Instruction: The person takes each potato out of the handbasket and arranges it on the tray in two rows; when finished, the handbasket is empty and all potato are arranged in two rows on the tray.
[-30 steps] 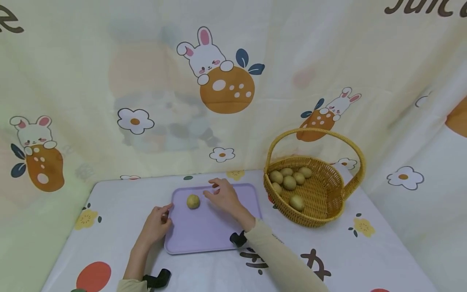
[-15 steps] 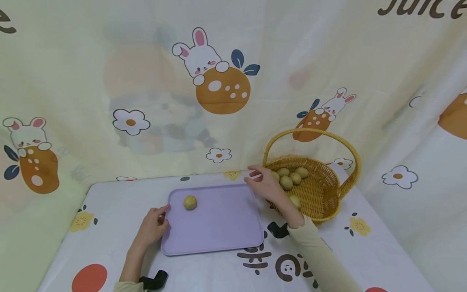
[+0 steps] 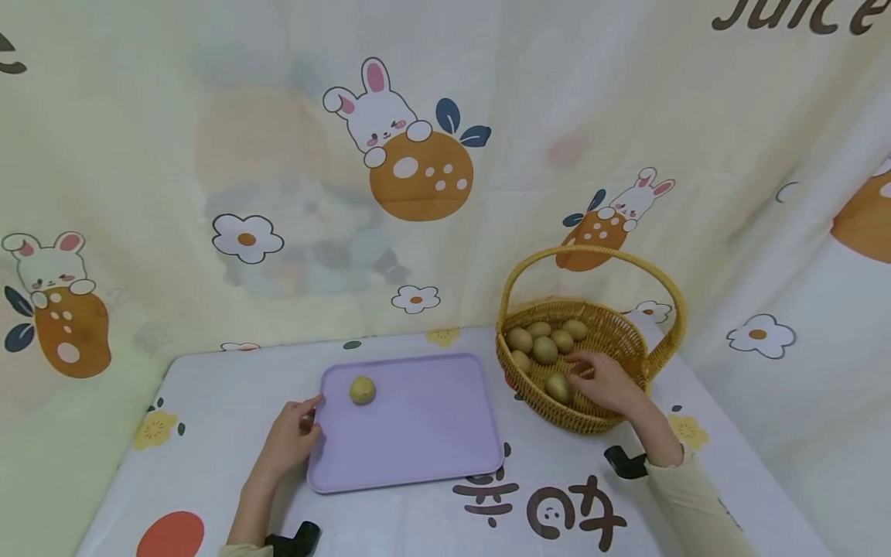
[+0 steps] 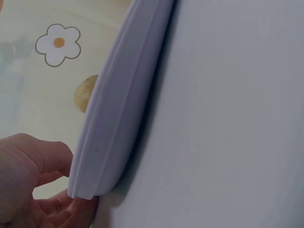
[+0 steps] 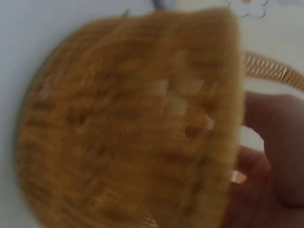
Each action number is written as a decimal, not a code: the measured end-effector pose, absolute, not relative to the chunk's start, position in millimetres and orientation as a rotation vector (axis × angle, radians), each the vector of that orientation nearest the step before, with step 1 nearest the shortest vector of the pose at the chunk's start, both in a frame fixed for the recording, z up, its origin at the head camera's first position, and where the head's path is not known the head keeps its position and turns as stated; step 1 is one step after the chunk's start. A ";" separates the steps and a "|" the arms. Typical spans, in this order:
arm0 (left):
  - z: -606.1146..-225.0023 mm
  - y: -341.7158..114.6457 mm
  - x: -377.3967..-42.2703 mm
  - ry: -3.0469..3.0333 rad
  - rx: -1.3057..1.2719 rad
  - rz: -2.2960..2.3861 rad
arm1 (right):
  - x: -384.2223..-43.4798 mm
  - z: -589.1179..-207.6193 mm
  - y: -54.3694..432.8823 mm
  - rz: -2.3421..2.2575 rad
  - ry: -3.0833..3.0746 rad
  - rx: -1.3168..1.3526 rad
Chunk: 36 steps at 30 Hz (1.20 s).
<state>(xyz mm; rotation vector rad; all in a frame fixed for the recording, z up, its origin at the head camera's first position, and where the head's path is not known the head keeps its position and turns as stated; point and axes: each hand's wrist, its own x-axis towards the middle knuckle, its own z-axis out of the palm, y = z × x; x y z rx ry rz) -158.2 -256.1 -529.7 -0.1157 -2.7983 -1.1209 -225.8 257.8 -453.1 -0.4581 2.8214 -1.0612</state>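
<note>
On the lilac tray lies one small round, yellow-brown, potato-like piece, near its far left corner. My left hand holds the tray's left edge with thumb and fingertips. In the left wrist view, my left thumb touches the tray rim. My right hand is inside the wicker basket, its bent fingers beside a single oval potato-like piece. Contact with that piece cannot be made out. The right wrist view is blurred; the basket wall hides most of the fingers.
Several more potato-like pieces lie at the basket's left side. A tall handle arches over the basket. A patterned cloth covers the table, and a printed curtain hangs behind it.
My right hand has moved from above the tray, rightward past the basket's left rim, and down into the basket. The left hand stays at the tray edge; the piece on the tray stays put.
</note>
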 end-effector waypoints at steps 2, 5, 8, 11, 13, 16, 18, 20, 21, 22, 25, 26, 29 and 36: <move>-529.2 -256.0 -157.0 -2.805 -0.104 -1.120 | -225.2 -459.0 267.1 -1.032 2.788 -0.499; -527.8 -255.7 -155.7 -2.815 -0.094 -1.126 | -225.5 -466.3 273.7 -1.037 2.733 -0.527; -527.4 -256.2 -155.0 -2.814 -0.098 -1.133 | -227.1 -469.1 273.1 -1.043 2.706 -0.542; -528.6 -257.6 -154.9 -2.808 -0.099 -1.131 | -229.4 -469.3 269.6 -1.052 2.698 -0.561; -529.7 -258.4 -154.9 -2.804 -0.097 -1.131 | -231.0 -469.4 267.5 -1.042 2.699 -0.570; -531.4 -258.9 -155.5 -2.800 -0.096 -1.139 | -233.5 -469.3 265.3 -1.016 2.690 -0.559; -532.4 -258.6 -156.2 -2.797 -0.100 -1.139 | -235.3 -469.2 265.1 -1.003 2.674 -0.546; -533.3 -257.7 -156.9 -2.790 -0.109 -1.139 | -237.3 -468.8 265.8 -1.009 2.652 -0.537; -533.9 -257.2 -157.3 -2.788 -0.118 -1.134 | -238.3 -468.4 266.4 -1.013 2.641 -0.538; -533.7 -257.7 -157.5 -2.788 -0.124 -1.130 | -239.7 -468.5 266.0 -1.025 2.630 -0.536; -534.3 -258.7 -157.5 -2.785 -0.127 -1.125 | -243.0 -468.5 265.6 -1.054 2.603 -0.551; -534.6 -258.4 -157.1 -2.785 -0.125 -1.127 | -243.7 -468.8 266.0 -1.060 2.599 -0.547; -535.5 -258.2 -156.9 -2.776 -0.116 -1.135 | -245.4 -470.3 266.8 -1.088 2.593 -0.555; -534.6 -256.9 -158.6 -2.768 -0.127 -1.132 | -242.5 -471.8 267.4 -1.231 2.521 -0.446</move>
